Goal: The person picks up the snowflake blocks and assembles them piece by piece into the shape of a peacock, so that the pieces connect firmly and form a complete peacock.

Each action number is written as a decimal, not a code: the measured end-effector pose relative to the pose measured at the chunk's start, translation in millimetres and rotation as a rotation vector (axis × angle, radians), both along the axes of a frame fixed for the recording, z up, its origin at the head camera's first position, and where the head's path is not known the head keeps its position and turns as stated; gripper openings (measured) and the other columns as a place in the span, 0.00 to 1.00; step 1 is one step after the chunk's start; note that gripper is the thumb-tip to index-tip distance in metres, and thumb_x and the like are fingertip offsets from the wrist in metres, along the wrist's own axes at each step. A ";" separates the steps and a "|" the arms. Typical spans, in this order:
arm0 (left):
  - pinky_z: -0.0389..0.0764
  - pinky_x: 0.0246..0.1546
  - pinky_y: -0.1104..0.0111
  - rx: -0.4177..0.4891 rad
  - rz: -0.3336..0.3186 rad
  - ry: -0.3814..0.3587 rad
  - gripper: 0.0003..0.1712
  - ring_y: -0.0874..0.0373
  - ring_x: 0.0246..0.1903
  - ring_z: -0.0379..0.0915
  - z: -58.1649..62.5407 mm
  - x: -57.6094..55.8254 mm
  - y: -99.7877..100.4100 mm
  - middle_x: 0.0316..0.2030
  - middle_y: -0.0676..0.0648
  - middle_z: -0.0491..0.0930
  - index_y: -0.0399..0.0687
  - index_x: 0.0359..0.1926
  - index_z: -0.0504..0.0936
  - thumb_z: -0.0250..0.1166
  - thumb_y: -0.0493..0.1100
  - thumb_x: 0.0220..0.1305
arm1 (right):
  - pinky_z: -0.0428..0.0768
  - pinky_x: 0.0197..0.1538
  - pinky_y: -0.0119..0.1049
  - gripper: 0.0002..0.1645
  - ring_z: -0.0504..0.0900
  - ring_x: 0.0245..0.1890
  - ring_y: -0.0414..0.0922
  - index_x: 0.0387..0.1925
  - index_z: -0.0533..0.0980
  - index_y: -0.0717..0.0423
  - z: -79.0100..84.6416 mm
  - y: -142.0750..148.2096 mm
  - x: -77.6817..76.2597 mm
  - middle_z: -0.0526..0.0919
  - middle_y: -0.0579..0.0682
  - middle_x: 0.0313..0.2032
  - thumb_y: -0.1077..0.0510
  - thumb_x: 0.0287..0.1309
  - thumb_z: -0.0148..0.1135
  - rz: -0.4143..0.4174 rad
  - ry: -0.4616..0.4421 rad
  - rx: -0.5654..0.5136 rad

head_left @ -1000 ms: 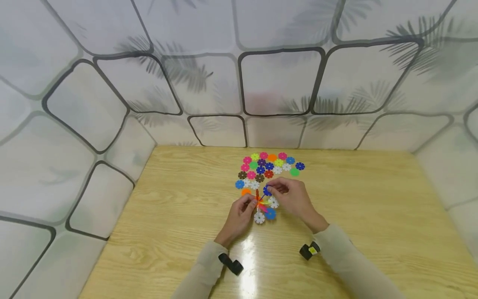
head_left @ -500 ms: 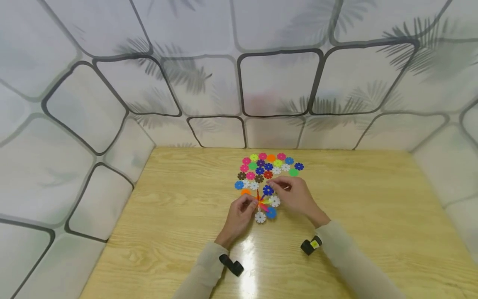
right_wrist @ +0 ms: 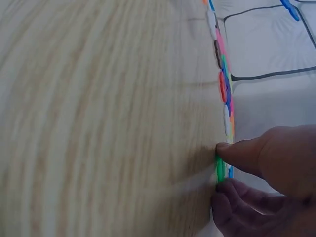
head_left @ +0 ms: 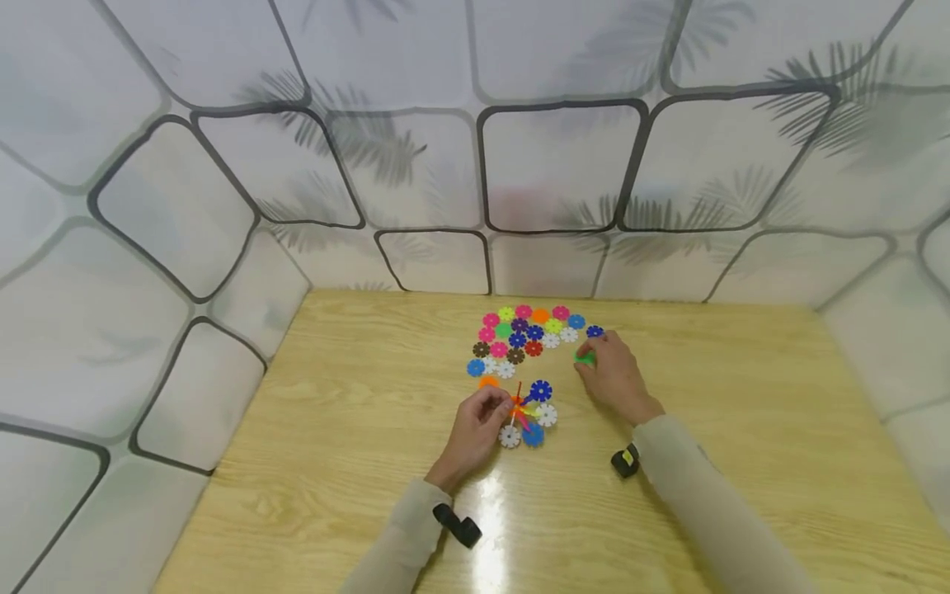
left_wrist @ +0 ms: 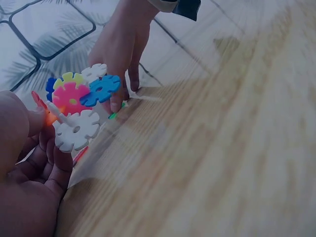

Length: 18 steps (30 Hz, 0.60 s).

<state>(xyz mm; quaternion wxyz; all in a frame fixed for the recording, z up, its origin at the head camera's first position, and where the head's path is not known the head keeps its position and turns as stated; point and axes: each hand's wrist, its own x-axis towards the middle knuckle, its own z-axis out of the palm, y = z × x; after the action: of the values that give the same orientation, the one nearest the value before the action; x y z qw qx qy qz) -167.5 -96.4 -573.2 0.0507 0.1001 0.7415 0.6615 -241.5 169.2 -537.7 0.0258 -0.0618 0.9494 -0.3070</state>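
Observation:
My left hand (head_left: 475, 422) pinches a cluster of interlocking notched plastic discs (left_wrist: 70, 98) by its orange piece. White, blue, dark blue, yellow, pink and red discs fan out from it, above the table. To the right, my right hand (head_left: 614, 378) reaches down to a green notched disc (right_wrist: 220, 169). Thumb and fingertips grip that disc at opposite edges, right at the tabletop. In the head view the right hand covers part of the green disc.
Several loose notched discs lie flat in a patch beyond the hands, among them a red disc (head_left: 533, 348) and a dark blue disc (head_left: 595, 331) near the right fingers. An orange disc (head_left: 488, 383) lies behind the left hand. A patterned wall (head_left: 549, 260) borders the wooden table (head_left: 356, 396).
My right hand has let go of the dark blue disc on the cluster, moved right and gripped the green disc. The left hand keeps its place, with the cluster slightly turned.

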 end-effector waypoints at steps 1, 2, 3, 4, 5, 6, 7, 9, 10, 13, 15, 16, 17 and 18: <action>0.80 0.42 0.76 -0.007 0.000 0.003 0.08 0.64 0.38 0.77 -0.1 -0.5 -0.4 0.45 0.36 0.83 0.33 0.49 0.83 0.61 0.35 0.81 | 0.84 0.55 0.55 0.11 0.81 0.49 0.58 0.49 0.83 0.63 1.3 0.3 -0.3 0.80 0.64 0.51 0.60 0.72 0.70 0.003 -0.005 -0.015; 0.79 0.41 0.76 -0.016 0.001 0.004 0.08 0.64 0.37 0.76 0.1 -0.9 -0.7 0.44 0.35 0.83 0.33 0.49 0.83 0.61 0.35 0.81 | 0.84 0.54 0.54 0.11 0.82 0.48 0.57 0.49 0.83 0.63 2.1 0.9 -0.7 0.82 0.63 0.50 0.60 0.71 0.70 0.007 -0.018 -0.033; 0.79 0.41 0.76 -0.019 0.003 0.004 0.08 0.64 0.37 0.76 0.1 -1.2 -0.9 0.44 0.35 0.83 0.33 0.49 0.83 0.61 0.35 0.81 | 0.84 0.54 0.53 0.12 0.83 0.47 0.57 0.50 0.83 0.63 3.3 1.2 -0.9 0.83 0.63 0.49 0.61 0.70 0.71 0.009 -0.036 -0.060; 0.79 0.41 0.76 -0.021 0.001 0.001 0.08 0.64 0.37 0.76 0.4 -1.2 -1.0 0.44 0.35 0.83 0.34 0.49 0.83 0.61 0.35 0.81 | 0.85 0.54 0.53 0.12 0.83 0.47 0.56 0.50 0.82 0.64 3.8 1.9 -0.7 0.84 0.62 0.48 0.61 0.70 0.71 0.011 -0.055 -0.088; 0.78 0.41 0.76 -0.025 0.001 -0.001 0.08 0.64 0.37 0.76 0.4 -1.4 -1.0 0.45 0.35 0.83 0.34 0.49 0.83 0.61 0.35 0.81 | 0.85 0.55 0.52 0.13 0.84 0.47 0.55 0.51 0.82 0.64 4.1 2.5 -0.5 0.85 0.62 0.47 0.61 0.70 0.71 0.011 -0.068 -0.112; 0.78 0.41 0.76 -0.025 0.001 -0.001 0.08 0.64 0.37 0.76 0.6 -1.5 -0.9 0.45 0.34 0.83 0.34 0.50 0.83 0.61 0.36 0.81 | 0.86 0.55 0.52 0.14 0.85 0.47 0.54 0.51 0.82 0.65 4.3 2.8 0.1 0.87 0.61 0.47 0.60 0.70 0.71 0.013 -0.076 -0.134; 0.78 0.42 0.76 -0.026 0.001 -0.002 0.08 0.64 0.38 0.76 0.8 -1.8 -0.8 0.45 0.34 0.83 0.34 0.50 0.83 0.61 0.36 0.81 | 0.86 0.55 0.52 0.14 0.86 0.46 0.53 0.52 0.82 0.64 3.7 3.0 0.8 0.88 0.61 0.46 0.60 0.71 0.71 0.012 -0.075 -0.159; 0.78 0.42 0.76 -0.030 0.000 -0.002 0.08 0.64 0.38 0.76 1.2 -2.3 -0.8 0.46 0.34 0.84 0.34 0.50 0.83 0.60 0.35 0.82 | 0.87 0.55 0.51 0.14 0.87 0.46 0.53 0.52 0.83 0.64 3.0 2.1 3.0 0.89 0.60 0.46 0.59 0.72 0.71 0.010 -0.066 -0.203; 0.78 0.42 0.76 -0.031 -0.002 -0.003 0.08 0.63 0.39 0.76 1.5 -2.4 -1.1 0.46 0.34 0.84 0.34 0.50 0.83 0.60 0.35 0.82 | 0.88 0.55 0.51 0.14 0.88 0.46 0.53 0.52 0.84 0.63 3.0 0.8 4.7 0.89 0.60 0.46 0.58 0.72 0.71 0.012 -0.053 -0.226; 0.78 0.42 0.76 -0.033 -0.006 -0.007 0.08 0.63 0.39 0.76 1.5 -2.9 -1.6 0.46 0.34 0.84 0.34 0.51 0.83 0.60 0.35 0.82 | 0.89 0.53 0.44 0.13 0.89 0.45 0.51 0.53 0.84 0.60 6.4 -5.7 10.5 0.92 0.59 0.46 0.58 0.72 0.72 0.032 -0.004 -0.313; 0.78 0.42 0.76 -0.035 -0.009 -0.009 0.08 0.63 0.38 0.76 1.8 -2.6 -1.8 0.46 0.35 0.83 0.34 0.50 0.83 0.60 0.36 0.82 | 0.89 0.52 0.38 0.13 0.90 0.44 0.50 0.54 0.84 0.58 13.3 -12.8 14.7 0.92 0.58 0.45 0.59 0.72 0.72 0.060 0.003 -0.388; 0.78 0.42 0.76 -0.037 -0.010 -0.009 0.08 0.63 0.38 0.76 2.0 -2.4 -1.7 0.46 0.35 0.83 0.35 0.51 0.83 0.60 0.36 0.82 | 0.89 0.50 0.35 0.12 0.91 0.44 0.49 0.53 0.84 0.58 16.7 -16.5 16.5 0.92 0.57 0.45 0.59 0.73 0.72 0.084 0.010 -0.421; 0.78 0.42 0.76 -0.039 -0.010 -0.004 0.09 0.64 0.38 0.75 2.4 -2.0 -1.5 0.46 0.35 0.83 0.34 0.51 0.83 0.60 0.36 0.82 | 0.88 0.48 0.31 0.11 0.91 0.43 0.47 0.53 0.84 0.58 20.1 -20.1 18.2 0.93 0.56 0.44 0.59 0.73 0.71 0.108 0.014 -0.447; 0.78 0.42 0.76 -0.043 -0.010 -0.004 0.09 0.64 0.38 0.75 2.9 -1.6 -1.2 0.46 0.36 0.83 0.35 0.51 0.83 0.60 0.36 0.83 | 0.87 0.47 0.29 0.10 0.91 0.42 0.46 0.52 0.85 0.58 23.5 -24.0 19.8 0.93 0.56 0.44 0.59 0.74 0.71 0.129 0.012 -0.470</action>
<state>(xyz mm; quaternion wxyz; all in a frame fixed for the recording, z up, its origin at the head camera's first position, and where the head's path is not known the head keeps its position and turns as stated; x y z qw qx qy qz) -169.2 -97.6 -570.3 0.0574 0.1013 0.7550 0.6453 -221.7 145.2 -514.2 0.0249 -0.1286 0.8460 -0.5169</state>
